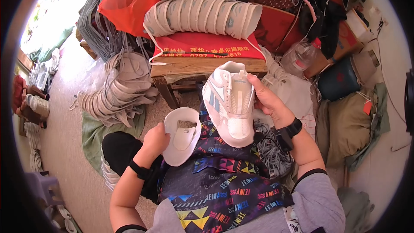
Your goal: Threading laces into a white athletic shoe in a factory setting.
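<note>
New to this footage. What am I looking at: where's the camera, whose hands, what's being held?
There is no machine here: a person works with bare hands, and the one picture comes from a fisheye camera on their head, looking down, so edges curve. The right hand holds up a white shoe upper with pale blue side panels. The left hand grips another white upper, lower, over the patterned apron on their lap. Ahead, a wooden bench carries a red cloth and a row of nested uppers. More uppers are piled on the floor to the left, and grey laces lie by the right wrist.
</note>
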`<state>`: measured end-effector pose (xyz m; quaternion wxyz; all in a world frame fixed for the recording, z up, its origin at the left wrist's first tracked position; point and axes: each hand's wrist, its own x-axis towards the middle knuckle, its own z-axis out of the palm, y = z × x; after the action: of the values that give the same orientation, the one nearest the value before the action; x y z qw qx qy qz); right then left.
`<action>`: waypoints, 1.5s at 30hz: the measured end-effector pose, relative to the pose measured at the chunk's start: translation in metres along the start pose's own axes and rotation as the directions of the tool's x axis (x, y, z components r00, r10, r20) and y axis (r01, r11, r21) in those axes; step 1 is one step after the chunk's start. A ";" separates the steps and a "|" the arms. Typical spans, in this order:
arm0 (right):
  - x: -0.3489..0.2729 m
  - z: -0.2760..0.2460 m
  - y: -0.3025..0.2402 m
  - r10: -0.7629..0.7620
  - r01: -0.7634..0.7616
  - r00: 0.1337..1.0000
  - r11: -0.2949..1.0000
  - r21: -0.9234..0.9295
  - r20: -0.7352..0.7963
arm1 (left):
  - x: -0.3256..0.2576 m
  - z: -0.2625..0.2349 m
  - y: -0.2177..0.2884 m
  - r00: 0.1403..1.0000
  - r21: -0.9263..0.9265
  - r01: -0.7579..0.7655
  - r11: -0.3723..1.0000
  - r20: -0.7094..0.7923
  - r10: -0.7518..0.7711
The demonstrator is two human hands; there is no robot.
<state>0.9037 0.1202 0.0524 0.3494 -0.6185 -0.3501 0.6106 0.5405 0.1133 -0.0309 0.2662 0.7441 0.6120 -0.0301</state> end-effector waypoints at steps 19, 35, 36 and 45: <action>0.015 -0.004 0.023 0.015 -0.014 1.000 0.998 -0.063 0.012 | -0.033 -0.011 0.028 0.986 0.179 -0.064 0.982 -0.139 0.090; 0.029 0.003 0.034 0.049 -0.056 0.997 0.991 -0.118 -0.061 | -0.095 0.073 -0.108 0.707 -0.923 -0.268 0.276 -0.383 -0.594; 0.034 -0.008 0.038 0.047 -0.056 0.996 0.990 -0.126 -0.070 | -0.102 0.099 -0.142 0.644 -0.934 -0.213 0.286 -0.354 -0.678; 0.042 -0.019 0.040 0.090 -0.095 0.988 0.995 -0.035 -0.128 | -0.220 0.207 -0.358 -0.360 -0.843 0.537 0.035 -0.267 -0.894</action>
<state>0.9234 0.1360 -0.0034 0.3293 -0.6785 -0.3105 0.5786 0.2123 -0.1345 -0.2552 -0.0347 -0.0466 0.9590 0.2773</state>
